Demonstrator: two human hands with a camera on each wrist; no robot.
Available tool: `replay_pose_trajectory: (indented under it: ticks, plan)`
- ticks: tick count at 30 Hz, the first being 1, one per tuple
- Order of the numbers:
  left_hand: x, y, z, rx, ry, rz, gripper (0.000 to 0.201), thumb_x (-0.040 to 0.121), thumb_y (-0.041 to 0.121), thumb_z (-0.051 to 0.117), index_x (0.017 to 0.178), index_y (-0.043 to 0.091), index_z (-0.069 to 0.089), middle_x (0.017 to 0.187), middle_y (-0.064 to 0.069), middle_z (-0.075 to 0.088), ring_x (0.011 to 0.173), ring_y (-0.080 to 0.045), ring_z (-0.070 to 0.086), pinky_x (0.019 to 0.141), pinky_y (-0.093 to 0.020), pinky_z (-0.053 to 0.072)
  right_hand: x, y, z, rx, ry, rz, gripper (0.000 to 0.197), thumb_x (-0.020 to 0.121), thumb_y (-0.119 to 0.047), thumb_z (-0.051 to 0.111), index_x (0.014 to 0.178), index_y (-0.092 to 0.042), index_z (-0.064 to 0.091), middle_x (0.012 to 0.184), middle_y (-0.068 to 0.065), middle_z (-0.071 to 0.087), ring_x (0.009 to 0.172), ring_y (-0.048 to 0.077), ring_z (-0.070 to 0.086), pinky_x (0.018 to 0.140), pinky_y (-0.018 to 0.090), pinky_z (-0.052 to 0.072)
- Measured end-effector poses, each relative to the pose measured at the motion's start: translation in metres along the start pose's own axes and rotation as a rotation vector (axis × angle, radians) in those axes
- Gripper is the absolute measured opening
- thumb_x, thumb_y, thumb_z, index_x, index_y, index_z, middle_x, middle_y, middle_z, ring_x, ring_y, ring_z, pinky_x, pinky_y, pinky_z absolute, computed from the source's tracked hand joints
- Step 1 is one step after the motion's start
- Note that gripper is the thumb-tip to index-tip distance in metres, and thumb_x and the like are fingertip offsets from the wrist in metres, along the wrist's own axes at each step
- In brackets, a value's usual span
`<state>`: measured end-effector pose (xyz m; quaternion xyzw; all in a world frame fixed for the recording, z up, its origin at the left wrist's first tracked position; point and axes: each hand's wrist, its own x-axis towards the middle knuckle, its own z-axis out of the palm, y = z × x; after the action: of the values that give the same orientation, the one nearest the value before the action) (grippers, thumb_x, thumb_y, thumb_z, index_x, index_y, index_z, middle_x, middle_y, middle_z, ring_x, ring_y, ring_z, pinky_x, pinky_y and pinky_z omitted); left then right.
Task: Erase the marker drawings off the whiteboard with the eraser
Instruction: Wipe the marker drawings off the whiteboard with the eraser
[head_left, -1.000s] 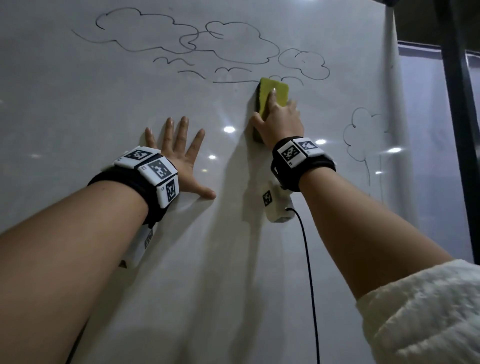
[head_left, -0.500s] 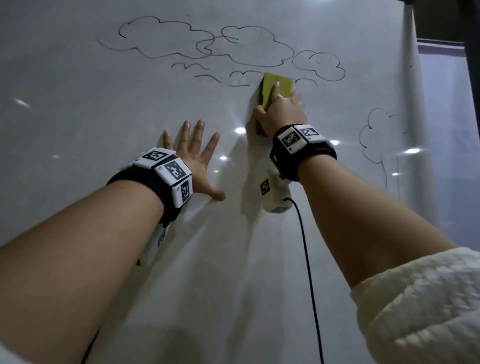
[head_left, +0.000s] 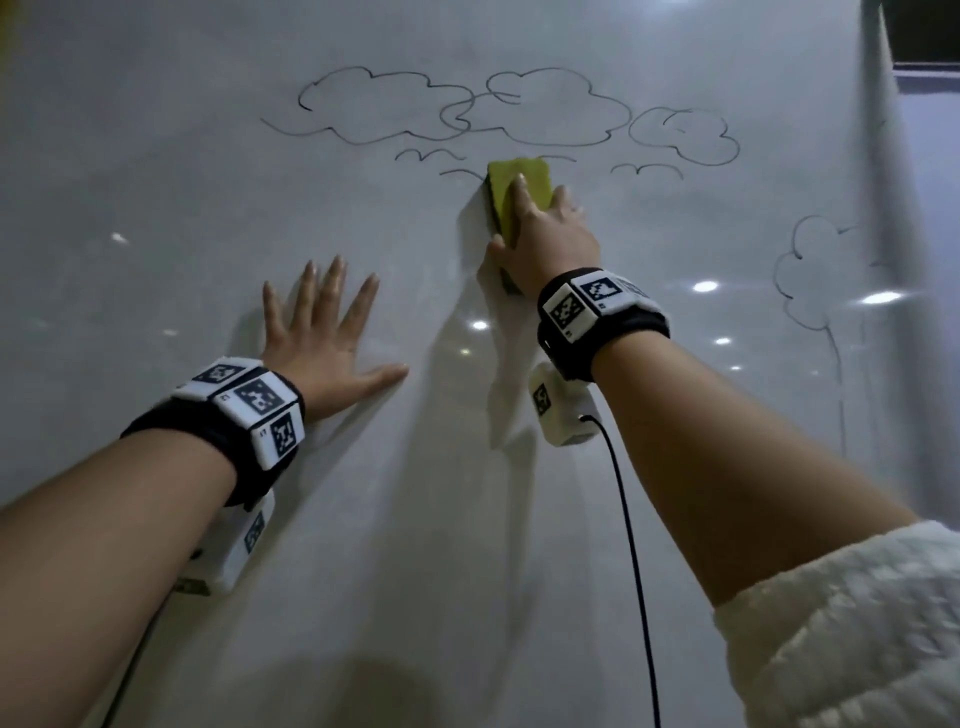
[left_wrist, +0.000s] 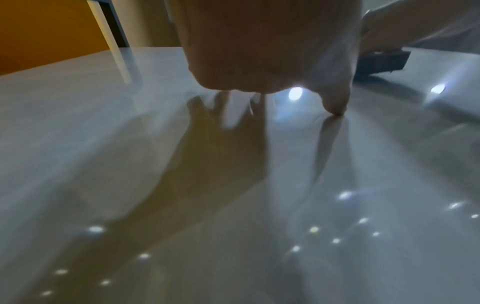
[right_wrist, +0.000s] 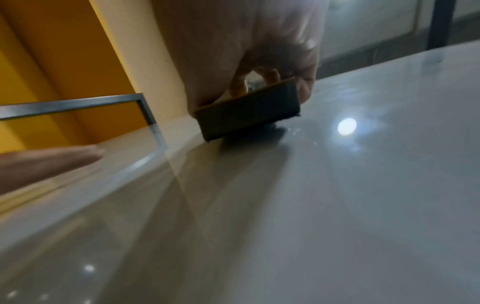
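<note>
A yellow eraser (head_left: 519, 179) with a dark felt side (right_wrist: 249, 115) lies flat against the whiteboard (head_left: 467, 519). My right hand (head_left: 540, 234) grips it, thumb on its left edge and fingers over its back. It sits just under black cloud outlines (head_left: 540, 109) and among small bird strokes (head_left: 428, 154). A tree outline (head_left: 815, 270) is drawn at the right. My left hand (head_left: 324, 332) is pressed flat on the board with its fingers spread, lower left of the eraser, holding nothing.
The board's right edge (head_left: 883, 156) meets a dark window frame (head_left: 924, 31). An orange wall (right_wrist: 52, 61) shows past the board's left edge. A black cable (head_left: 628, 545) hangs from the right wrist camera. Ceiling lights glare on the board.
The eraser and my right hand have slid up and left along the bird strokes, wiping a line under the clouds. My left hand stays flat on the board.
</note>
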<state>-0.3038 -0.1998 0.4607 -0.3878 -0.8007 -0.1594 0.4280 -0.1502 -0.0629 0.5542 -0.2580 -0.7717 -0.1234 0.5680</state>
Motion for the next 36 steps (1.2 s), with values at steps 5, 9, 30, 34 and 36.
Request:
replay_pose_trajectory:
  ticks: [5,9,30,34,36]
  plan:
    - [0.003,-0.004,0.005,-0.059,-0.038,0.009,0.102,0.062,0.079,0.013,0.14,0.03,-0.031,0.148,-0.001,-0.039,0.137,-0.023,-0.035,0.107,-0.056,-0.02,0.005,-0.028,0.009,0.036,0.009,0.012,0.074,0.091,-0.044,0.049,0.151,-0.022,0.012,0.147,0.017,0.022,0.131,0.035,0.032,0.099,0.04,0.039]
    - [0.004,-0.005,0.005,-0.031,-0.051,0.024,0.1,0.077,0.082,0.025,0.142,0.029,-0.029,0.147,-0.002,-0.04,0.137,-0.025,-0.035,0.106,-0.058,-0.019,0.009,-0.035,0.007,-0.018,0.011,-0.045,0.073,0.091,-0.046,0.051,0.151,-0.025,0.014,0.147,0.016,0.022,0.129,0.035,0.033,0.096,0.043,0.041]
    - [0.001,-0.005,0.004,-0.011,-0.033,0.037,0.095,0.082,0.076,0.025,0.141,0.027,-0.031,0.148,-0.006,-0.039,0.137,-0.028,-0.035,0.105,-0.059,-0.021,0.026,-0.066,0.005,-0.074,0.03,-0.046,0.072,0.092,-0.045,0.048,0.151,-0.022,0.014,0.145,0.017,0.024,0.128,0.037,0.033,0.098,0.045,0.038]
    - [-0.001,-0.006,0.006,-0.004,-0.014,0.042,0.094,0.083,0.075,0.023,0.142,0.026,-0.031,0.148,-0.007,-0.039,0.137,-0.028,-0.034,0.105,-0.059,-0.02,0.021,-0.076,0.005,-0.063,-0.014,-0.06,0.072,0.092,-0.046,0.047,0.151,-0.021,0.013,0.145,0.018,0.024,0.127,0.037,0.036,0.097,0.043,0.039]
    - [0.0,-0.006,0.005,-0.012,-0.028,0.042,0.095,0.082,0.076,0.024,0.141,0.026,-0.031,0.148,-0.007,-0.039,0.137,-0.028,-0.034,0.105,-0.059,-0.02,0.018,-0.078,0.008,-0.109,-0.023,-0.153,0.074,0.091,-0.047,0.05,0.15,-0.022,0.013,0.143,0.017,0.027,0.124,0.036,0.039,0.093,0.043,0.042]
